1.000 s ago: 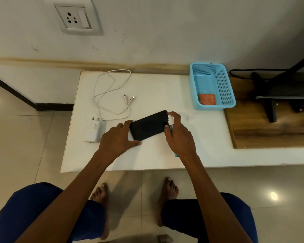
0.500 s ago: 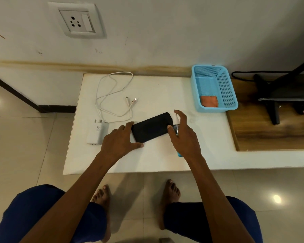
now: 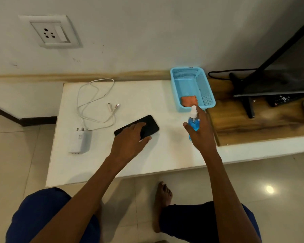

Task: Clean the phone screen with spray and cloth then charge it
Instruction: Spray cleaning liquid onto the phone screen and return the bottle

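A black phone [image 3: 148, 124] lies flat on the white table [image 3: 147, 155], screen up. My left hand [image 3: 130, 141] rests on its near end, fingers spread over the glass and thumb at the edge. My right hand [image 3: 201, 132] grips a small spray bottle [image 3: 193, 122] of blue liquid with a white nozzle, held upright to the right of the phone, just in front of the basket. An orange cloth [image 3: 189, 100] lies folded inside the blue basket [image 3: 208, 88]. A white charger plug [image 3: 80, 142] with its looped cable [image 3: 95, 102] lies left of the phone.
A wall socket with a switch [image 3: 51, 31] sits on the wall above the table's left end. A wooden board [image 3: 253, 123] at the right carries a black TV stand [image 3: 247, 95] and a remote [image 3: 284, 99]. My bare feet and tiled floor are below the table edge.
My right hand has carried the spray bottle away from the phone to the right, toward the basket. The phone now lies flat under my left hand.
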Available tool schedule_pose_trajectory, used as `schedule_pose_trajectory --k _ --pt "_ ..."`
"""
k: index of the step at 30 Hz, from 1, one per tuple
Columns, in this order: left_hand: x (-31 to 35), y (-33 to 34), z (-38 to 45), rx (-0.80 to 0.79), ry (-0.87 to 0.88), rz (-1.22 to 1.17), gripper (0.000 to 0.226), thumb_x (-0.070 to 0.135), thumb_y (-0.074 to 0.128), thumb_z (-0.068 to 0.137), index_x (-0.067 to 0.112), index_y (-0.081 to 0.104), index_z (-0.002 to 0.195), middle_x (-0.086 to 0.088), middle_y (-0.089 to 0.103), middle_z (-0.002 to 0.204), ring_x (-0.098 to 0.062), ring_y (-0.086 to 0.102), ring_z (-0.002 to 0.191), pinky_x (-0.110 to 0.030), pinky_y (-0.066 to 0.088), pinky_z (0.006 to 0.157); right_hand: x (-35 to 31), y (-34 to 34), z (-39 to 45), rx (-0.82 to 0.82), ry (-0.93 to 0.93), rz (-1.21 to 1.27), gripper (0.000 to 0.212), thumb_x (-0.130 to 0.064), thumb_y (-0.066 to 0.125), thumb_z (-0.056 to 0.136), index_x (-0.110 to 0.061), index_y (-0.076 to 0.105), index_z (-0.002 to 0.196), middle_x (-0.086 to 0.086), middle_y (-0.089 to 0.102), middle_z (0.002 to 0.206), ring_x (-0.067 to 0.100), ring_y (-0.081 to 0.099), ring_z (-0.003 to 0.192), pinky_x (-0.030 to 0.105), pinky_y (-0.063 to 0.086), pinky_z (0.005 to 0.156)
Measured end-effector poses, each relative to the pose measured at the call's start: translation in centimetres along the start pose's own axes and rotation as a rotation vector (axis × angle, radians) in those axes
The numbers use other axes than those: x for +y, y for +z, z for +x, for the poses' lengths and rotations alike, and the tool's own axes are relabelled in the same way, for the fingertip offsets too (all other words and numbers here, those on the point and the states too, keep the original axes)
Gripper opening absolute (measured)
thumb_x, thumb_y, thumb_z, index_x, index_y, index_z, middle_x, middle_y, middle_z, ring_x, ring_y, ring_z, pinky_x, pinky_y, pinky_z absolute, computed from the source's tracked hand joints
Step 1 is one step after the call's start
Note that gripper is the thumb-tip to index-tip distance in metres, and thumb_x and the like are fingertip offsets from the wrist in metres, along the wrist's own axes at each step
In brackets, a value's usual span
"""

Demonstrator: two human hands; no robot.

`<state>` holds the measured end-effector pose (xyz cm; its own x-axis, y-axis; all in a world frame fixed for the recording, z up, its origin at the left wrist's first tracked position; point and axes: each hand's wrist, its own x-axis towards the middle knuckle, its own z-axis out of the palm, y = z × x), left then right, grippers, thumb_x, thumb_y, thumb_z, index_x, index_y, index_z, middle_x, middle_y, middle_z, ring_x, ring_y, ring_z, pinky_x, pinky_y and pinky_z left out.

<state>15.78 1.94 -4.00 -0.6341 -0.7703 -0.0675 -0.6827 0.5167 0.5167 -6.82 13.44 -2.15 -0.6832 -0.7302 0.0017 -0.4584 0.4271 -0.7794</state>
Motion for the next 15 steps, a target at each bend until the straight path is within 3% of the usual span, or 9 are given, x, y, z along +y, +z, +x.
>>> schedule_pose_trajectory --k 2,4,6,10,15 --pt "1.4 0.8 0.0 -0.004 0.029 -0.028 0.054 0.053 0.054 0.095 0.027 0.049 0.141 0.004 0.066 0.104 -0.015 0.062 0.100 -0.031 0.052 0.081 0.5 -1.1 -0.1 0.037 0.009 0.026 0.056 -0.027 0.066 0.092 -0.019 0.041 0.141 -0.010 0.051 0.126 0.003 0.055 0.104 0.028 0.046 0.095" --pt "2.6 1.9 0.1 0.017 0.061 -0.052 0.047 0.051 0.055 0.095 0.027 0.054 0.136 0.006 0.064 0.101 -0.013 0.061 0.095 -0.032 0.054 0.077 1.1 -1.9 0.0 0.050 0.044 0.046 0.058 -0.029 0.068 0.091 -0.023 0.041 0.142 -0.012 0.052 0.127 0.009 0.056 0.111 0.030 0.047 0.096" --pt "3.8 2.9 0.7 0.043 0.097 -0.044 0.042 0.048 0.054 0.096 0.027 0.058 0.132 0.006 0.064 0.104 -0.013 0.061 0.096 -0.030 0.053 0.076 1.4 -2.4 0.4 0.045 0.076 0.072 0.063 -0.030 0.069 0.090 -0.028 0.038 0.144 -0.006 0.053 0.137 0.014 0.055 0.117 0.032 0.048 0.096" --pt "6.5 5.0 3.7 0.045 0.143 0.101 0.044 0.045 0.049 0.099 0.024 0.054 0.138 -0.002 0.061 0.125 -0.023 0.059 0.110 -0.036 0.049 0.092 1.8 -3.2 0.9 0.059 0.069 0.089 0.067 -0.025 0.072 0.088 -0.029 0.036 0.144 -0.005 0.050 0.144 0.006 0.053 0.111 0.027 0.049 0.094" --pt "9.9 6.7 7.2 0.049 0.098 0.347 0.048 0.047 0.046 0.099 0.018 0.052 0.137 -0.006 0.057 0.123 -0.030 0.054 0.107 -0.039 0.040 0.086 2.5 -3.8 1.4 0.093 0.126 0.094 0.056 -0.025 0.073 0.088 -0.024 0.042 0.134 -0.005 0.053 0.138 0.009 0.056 0.107 0.023 0.049 0.089"
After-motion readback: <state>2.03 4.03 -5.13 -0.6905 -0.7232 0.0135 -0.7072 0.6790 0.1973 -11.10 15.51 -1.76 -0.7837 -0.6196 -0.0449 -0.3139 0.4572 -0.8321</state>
